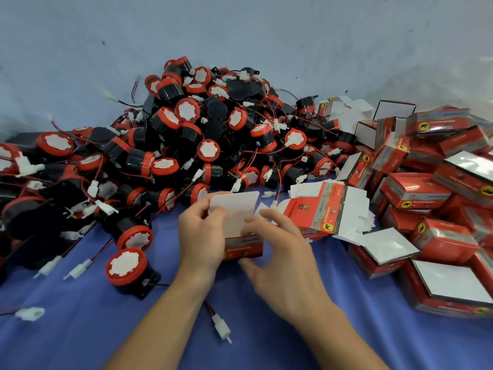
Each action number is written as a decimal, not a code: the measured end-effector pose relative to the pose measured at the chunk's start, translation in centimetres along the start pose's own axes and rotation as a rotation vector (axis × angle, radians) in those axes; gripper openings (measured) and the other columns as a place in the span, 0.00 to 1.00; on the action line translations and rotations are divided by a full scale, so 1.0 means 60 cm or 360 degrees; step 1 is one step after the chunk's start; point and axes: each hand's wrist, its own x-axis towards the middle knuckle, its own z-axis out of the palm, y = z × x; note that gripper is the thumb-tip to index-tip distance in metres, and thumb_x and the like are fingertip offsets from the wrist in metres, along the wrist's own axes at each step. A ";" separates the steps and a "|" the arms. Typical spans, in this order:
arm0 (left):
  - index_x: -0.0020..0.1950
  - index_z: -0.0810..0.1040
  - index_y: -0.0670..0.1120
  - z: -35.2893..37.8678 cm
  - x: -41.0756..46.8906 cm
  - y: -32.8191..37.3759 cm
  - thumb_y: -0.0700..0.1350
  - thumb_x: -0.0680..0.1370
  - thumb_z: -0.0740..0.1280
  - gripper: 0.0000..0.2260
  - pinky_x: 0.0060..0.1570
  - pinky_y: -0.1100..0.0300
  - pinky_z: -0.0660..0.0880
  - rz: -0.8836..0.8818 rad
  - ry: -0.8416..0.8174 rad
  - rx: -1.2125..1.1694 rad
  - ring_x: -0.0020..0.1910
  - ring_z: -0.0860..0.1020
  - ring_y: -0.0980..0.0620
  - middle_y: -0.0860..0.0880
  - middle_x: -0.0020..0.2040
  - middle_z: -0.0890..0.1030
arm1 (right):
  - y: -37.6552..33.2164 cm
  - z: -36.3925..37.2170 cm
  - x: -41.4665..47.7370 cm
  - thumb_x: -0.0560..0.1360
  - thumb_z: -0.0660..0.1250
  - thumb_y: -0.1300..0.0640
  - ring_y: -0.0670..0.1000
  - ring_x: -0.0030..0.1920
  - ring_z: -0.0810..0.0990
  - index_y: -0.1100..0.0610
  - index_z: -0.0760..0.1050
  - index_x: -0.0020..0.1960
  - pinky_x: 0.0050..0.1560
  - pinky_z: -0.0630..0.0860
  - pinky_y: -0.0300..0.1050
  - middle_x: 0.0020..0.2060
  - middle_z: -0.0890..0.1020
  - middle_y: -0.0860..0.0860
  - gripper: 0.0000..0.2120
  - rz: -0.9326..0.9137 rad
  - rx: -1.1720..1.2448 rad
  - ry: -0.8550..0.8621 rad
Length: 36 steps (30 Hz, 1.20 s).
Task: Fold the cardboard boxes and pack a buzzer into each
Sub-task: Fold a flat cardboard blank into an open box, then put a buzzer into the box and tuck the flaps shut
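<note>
On the blue cloth (66, 329) nearest the camera lies a white plug connector (222, 328) on red and black leads, just left of the right forearm. Above it, both hands meet on one red cardboard box (244, 248) held upright with its white flap (234, 206) standing open. The left hand (202, 236) grips the box's left side, fingers curled round the flap's edge, thumb against the white inside. The right hand (277, 252) is blurred; its thumb sits under the box's lower right corner and its fingers rest loosely spread on the white panel. Left of the hands a single buzzer (128, 268), black with a red rim and white face, rests on the cloth. Just right of the hands is a fanned stack of flat box blanks (328, 209). Further right, folded boxes (426, 190) are heaped. Behind everything, the big pile of buzzers (213, 129) rises against the pale wall (240, 28).
</note>
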 end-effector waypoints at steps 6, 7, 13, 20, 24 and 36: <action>0.49 0.83 0.65 -0.026 0.024 -0.013 0.39 0.74 0.62 0.21 0.34 0.67 0.76 0.0121 -0.0055 0.0323 0.45 0.80 0.64 0.57 0.45 0.84 | 0.010 -0.019 0.017 0.76 0.72 0.59 0.35 0.71 0.64 0.40 0.75 0.67 0.60 0.56 0.16 0.70 0.69 0.34 0.23 0.0354 0.0022 0.0432; 0.50 0.82 0.68 -0.028 0.027 -0.014 0.36 0.74 0.61 0.25 0.34 0.69 0.76 0.0093 -0.0107 0.0339 0.48 0.80 0.66 0.61 0.47 0.84 | 0.015 -0.021 0.028 0.76 0.71 0.60 0.36 0.68 0.65 0.39 0.74 0.68 0.56 0.56 0.15 0.72 0.68 0.39 0.25 0.0435 0.0000 0.0365; 0.67 0.77 0.61 -0.026 0.036 -0.021 0.25 0.73 0.57 0.36 0.37 0.73 0.76 0.0083 -0.0063 0.0458 0.52 0.74 0.76 0.67 0.54 0.78 | 0.039 -0.031 0.167 0.76 0.65 0.63 0.55 0.65 0.72 0.50 0.67 0.77 0.53 0.67 0.44 0.66 0.75 0.54 0.30 0.0531 -0.0331 -0.0127; 0.68 0.79 0.56 -0.031 0.043 -0.029 0.25 0.71 0.58 0.35 0.38 0.73 0.77 0.0136 -0.0093 0.0527 0.52 0.73 0.79 0.66 0.56 0.78 | 0.069 -0.006 0.267 0.79 0.65 0.53 0.58 0.42 0.73 0.54 0.69 0.66 0.42 0.68 0.53 0.47 0.78 0.54 0.17 0.0459 -0.1169 -0.0699; 0.66 0.81 0.55 -0.032 0.045 -0.032 0.26 0.71 0.57 0.33 0.37 0.71 0.77 0.0116 -0.0112 0.0501 0.53 0.75 0.74 0.62 0.54 0.81 | 0.091 0.007 0.273 0.77 0.67 0.50 0.61 0.46 0.76 0.52 0.63 0.72 0.50 0.70 0.55 0.40 0.77 0.52 0.26 0.0443 -0.1307 -0.0626; 0.50 0.80 0.65 -0.028 0.036 -0.023 0.27 0.70 0.59 0.31 0.35 0.72 0.75 0.0124 -0.0142 0.0513 0.51 0.74 0.77 0.77 0.49 0.78 | 0.077 0.036 0.264 0.82 0.61 0.48 0.59 0.62 0.74 0.56 0.69 0.68 0.57 0.68 0.51 0.63 0.76 0.56 0.18 0.0182 -0.1669 -0.0701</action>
